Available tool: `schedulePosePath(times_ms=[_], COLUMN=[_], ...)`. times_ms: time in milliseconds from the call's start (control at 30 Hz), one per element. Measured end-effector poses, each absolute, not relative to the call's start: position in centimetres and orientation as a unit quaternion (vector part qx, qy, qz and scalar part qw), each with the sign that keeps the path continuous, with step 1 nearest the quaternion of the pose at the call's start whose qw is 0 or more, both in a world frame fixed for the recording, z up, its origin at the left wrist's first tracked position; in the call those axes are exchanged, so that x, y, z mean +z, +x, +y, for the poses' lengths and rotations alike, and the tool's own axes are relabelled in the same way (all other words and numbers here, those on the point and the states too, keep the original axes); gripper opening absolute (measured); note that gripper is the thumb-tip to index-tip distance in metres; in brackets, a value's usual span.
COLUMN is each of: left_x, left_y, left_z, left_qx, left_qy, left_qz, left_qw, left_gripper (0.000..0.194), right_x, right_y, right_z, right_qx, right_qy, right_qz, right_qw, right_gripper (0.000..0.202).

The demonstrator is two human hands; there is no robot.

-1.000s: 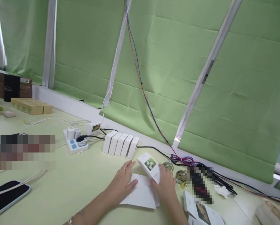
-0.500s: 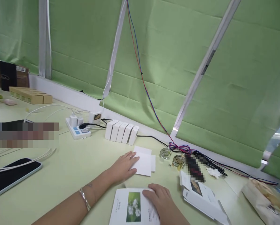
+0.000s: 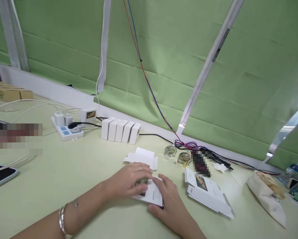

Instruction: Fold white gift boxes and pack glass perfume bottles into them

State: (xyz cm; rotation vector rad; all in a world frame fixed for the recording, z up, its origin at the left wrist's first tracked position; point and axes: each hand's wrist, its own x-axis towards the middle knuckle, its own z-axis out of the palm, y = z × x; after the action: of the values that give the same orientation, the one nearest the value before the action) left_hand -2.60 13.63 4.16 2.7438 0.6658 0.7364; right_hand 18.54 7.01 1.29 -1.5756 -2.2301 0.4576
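Observation:
A white printed card or booklet with a dark picture lies low in the middle of the head view. Over its left part rests my left hand, fingers extended and covering some of the picture. My right hand is at its right edge, thumb below and fingers above, gripping it. Just beyond my left hand is a white unfolded box flap. Whether the card and the flap are joined is hidden. To the right lies an opened white box with a small picture.
Several small white boxes stand in a row near the wall. Left of them is a power strip with plugs. Two round glass items sit by coiled cables. A cloth bag lies at the right.
My left hand has moved from the white flap onto the printed piece. The piece and my right hand are farther up the table, against the flap. The camera view has shifted right.

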Motion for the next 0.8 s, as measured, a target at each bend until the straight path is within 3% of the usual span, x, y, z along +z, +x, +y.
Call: schedulePosePath(times_ms=[133,333,433,800], left_x=[4.4,4.3,4.2,5.2], left_y=[-1.6,-1.9,-1.9,-2.6], left_z=[12.1,12.3,12.3,12.6], left_qx=[0.142,0.109,0.107,0.065], left_qy=[0.941,0.918,0.906,0.889], left_qz=[0.292,0.356,0.378,0.405], left_qw=[0.098,0.14,0.156,0.205], left_gripper=[0.068,0.077,0.081,0.092], right_x=[0.4,-0.1,-0.1,-0.3], right_y=[19.4,20.4,20.4,20.1], right_z=[7.7,8.3,8.5,8.6], right_qx=[0.227,0.329,0.374,0.344], right_qy=[-0.53,-0.514,-0.509,-0.556], right_qz=[-0.774,-0.698,-0.668,-0.656], right_qw=[0.262,0.376,0.393,0.377], right_gripper=[0.08,0.074,0.067,0.04])
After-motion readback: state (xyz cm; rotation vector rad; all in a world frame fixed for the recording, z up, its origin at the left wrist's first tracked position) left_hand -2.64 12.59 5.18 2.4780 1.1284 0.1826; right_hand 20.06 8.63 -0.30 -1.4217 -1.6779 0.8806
